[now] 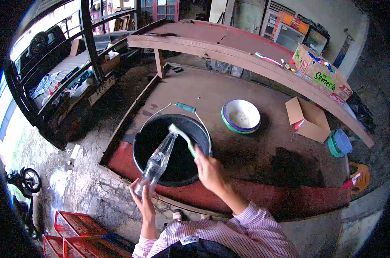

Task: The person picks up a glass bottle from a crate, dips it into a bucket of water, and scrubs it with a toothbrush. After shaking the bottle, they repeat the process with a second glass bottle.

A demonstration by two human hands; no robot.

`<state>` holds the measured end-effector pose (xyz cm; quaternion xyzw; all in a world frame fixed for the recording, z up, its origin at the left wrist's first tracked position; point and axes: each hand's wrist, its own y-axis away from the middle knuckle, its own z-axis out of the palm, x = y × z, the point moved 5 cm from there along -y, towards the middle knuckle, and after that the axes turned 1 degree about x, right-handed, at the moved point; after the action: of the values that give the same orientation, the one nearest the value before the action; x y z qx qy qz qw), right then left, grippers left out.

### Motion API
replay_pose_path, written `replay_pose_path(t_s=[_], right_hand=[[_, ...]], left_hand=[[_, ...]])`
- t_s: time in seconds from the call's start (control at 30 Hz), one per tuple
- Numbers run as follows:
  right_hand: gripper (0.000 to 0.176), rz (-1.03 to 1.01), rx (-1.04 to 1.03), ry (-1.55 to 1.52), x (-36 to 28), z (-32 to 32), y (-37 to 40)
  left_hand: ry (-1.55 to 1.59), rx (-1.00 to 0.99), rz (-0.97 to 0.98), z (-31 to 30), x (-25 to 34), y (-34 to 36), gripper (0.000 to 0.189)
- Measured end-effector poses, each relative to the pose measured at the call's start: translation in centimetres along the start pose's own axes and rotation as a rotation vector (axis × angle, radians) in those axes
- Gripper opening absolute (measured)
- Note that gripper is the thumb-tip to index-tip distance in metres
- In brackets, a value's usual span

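Note:
My left hand [144, 201] is closed around the base of a clear glass bottle [157, 162], which tilts with its neck up and to the right over a black bucket [184, 179]. In my right hand [210, 172] is a toothbrush [187, 139] with a pale handle, its white head touching the bottle's mouth. The bucket's wire handle with a teal grip [185, 107] rests raised at the far rim. Inside the bucket it is too dark to make out the contents.
Stacked bowls [241, 116] stand right of the bucket on the low table [272, 133]. Beyond are an open cardboard box [309, 118] and blue and green plastic containers [342, 142]. A raised shelf [246, 55] crosses behind, bearing another toothbrush [268, 58] and a filled carton [319, 75]. Red metal racks [81, 228] stand lower left.

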<state>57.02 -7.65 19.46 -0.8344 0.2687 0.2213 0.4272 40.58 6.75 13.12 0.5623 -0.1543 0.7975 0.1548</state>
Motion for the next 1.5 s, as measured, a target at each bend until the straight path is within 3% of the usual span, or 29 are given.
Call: replay_pose_path(t_s=[0.03,0.1,0.23,0.27,0.3,0.33,0.37,0.4,0.43,0.5,0.53,0.57,0.63,0.7,0.77,0.8,0.87,0.9,0.97,1.0,1.07,1.1,1.13,1.2,1.23,1.3,1.37,1.43,1.5], right_hand=[[0.042,0.085,-0.145,-0.054,-0.1,0.6,1.0],[0.054,-0.065,-0.300,-0.116,-3.9,0.2,3.0],[0.056,0.040,-0.135,-0.096,1.8,1.1,1.8],[0.054,-0.216,0.076,0.079,0.7,-0.3,0.6],[0.054,-0.219,0.071,0.075,0.0,-0.7,1.1],[0.053,-0.157,-0.141,0.150,-1.1,-0.2,2.0],[0.052,-0.094,-0.355,0.219,-1.9,0.4,2.9],[0.050,-0.173,-0.299,0.205,-3.0,-0.1,3.2],[0.050,-0.077,-0.322,0.089,-2.3,-0.6,2.5],[0.049,0.001,-0.075,-0.037,0.9,-0.9,0.6],[0.048,0.186,-0.291,0.211,1.6,-1.0,1.0],[0.050,0.101,-0.314,0.126,0.7,0.0,2.3],[0.053,-0.150,-0.425,0.282,-1.6,0.9,4.5],[0.053,0.113,-0.176,0.073,1.6,-0.1,2.8],[0.051,0.024,-0.068,0.082,0.1,-2.5,0.1],[0.051,0.060,-0.179,0.167,0.4,-1.8,0.2],[0.054,-0.096,-0.296,0.209,-1.9,-0.3,1.0],[0.057,-0.192,-0.405,0.303,-3.6,0.1,1.8],[0.055,-0.296,-0.368,0.234,-4.4,0.5,2.0],[0.052,-0.218,-0.299,0.193,-3.0,0.5,1.4],[0.048,-0.088,-0.101,0.127,0.0,0.0,-0.5],[0.049,-0.124,-0.005,0.117,0.4,-0.5,-1.4],[0.049,-0.135,-0.135,0.197,-0.5,-0.1,-0.6],[0.051,-0.253,-0.346,0.359,-4.2,-0.1,1.6],[0.051,-0.292,-0.315,0.259,-3.9,0.2,2.3],[0.056,-0.170,-0.121,0.108,-0.2,0.3,0.5],[0.058,-0.122,-0.090,0.137,0.8,-0.1,-0.5],[0.059,-0.167,-0.452,0.394,-3.1,-0.1,1.5],[0.058,-0.289,-0.436,0.344,-3.2,0.3,2.1]], left_hand=[[0.000,-0.003,0.000,0.0,-0.1,-0.1,0.031],[0.057,-0.014,-0.063,0.2,-0.5,-0.3,0.031],[0.042,-0.019,-0.078,0.1,-0.4,-0.3,0.030],[0.082,-0.022,-0.118,0.2,-0.6,-0.2,0.030],[0.125,-0.021,-0.152,0.3,-0.8,-0.3,0.030],[0.128,-0.026,-0.172,0.5,-0.8,-0.1,0.031],[-0.102,-0.036,0.061,-0.2,-1.9,-0.3,0.032],[-0.013,-0.013,-0.021,-0.2,-1.7,-0.3,0.032],[0.077,0.013,-0.100,0.3,-1.3,-0.2,0.032],[0.027,0.022,-0.122,0.4,-0.8,0.1,0.030],[0.049,0.041,-0.094,0.0,-1.3,-0.1,0.030],[0.080,0.056,-0.060,-0.1,-1.6,-0.4,0.029],[0.015,0.050,-0.015,0.2,-0.2,-0.6,0.029],[0.107,0.026,-0.068,0.5,0.5,-0.9,0.028],[0.035,0.006,0.027,0.4,0.5,-1.3,0.027],[0.038,0.000,-0.007,0.5,0.6,-1.4,0.026],[-0.050,0.032,0.022,0.6,0.5,-1.3,0.028],[0.210,-0.027,-0.115,1.1,0.4,-1.0,0.030],[0.238,0.005,-0.141,1.1,0.0,-0.7,0.032],[0.115,-0.007,-0.071,0.7,-0.5,-0.7,0.032],[0.202,-0.014,-0.128,1.0,-0.3,-0.2,0.032],[0.187,-0.026,-0.138,1.0,-0.3,-0.1,0.032],[0.194,-0.024,-0.135,1.0,-0.8,-0.2,0.032],[-0.430,-0.043,0.386,1.3,0.5,-0.1,0.030],[-0.432,-0.040,0.390,1.2,0.7,-0.4,0.030],[0.235,0.020,-0.159,0.5,-1.1,-0.6,0.029],[0.192,0.031,-0.155,0.6,-0.9,-0.5,0.028],[0.327,0.070,-0.238,0.8,-1.3,-0.4,0.027],[0.229,0.012,-0.198,0.4,-1.4,-0.6,0.028]])
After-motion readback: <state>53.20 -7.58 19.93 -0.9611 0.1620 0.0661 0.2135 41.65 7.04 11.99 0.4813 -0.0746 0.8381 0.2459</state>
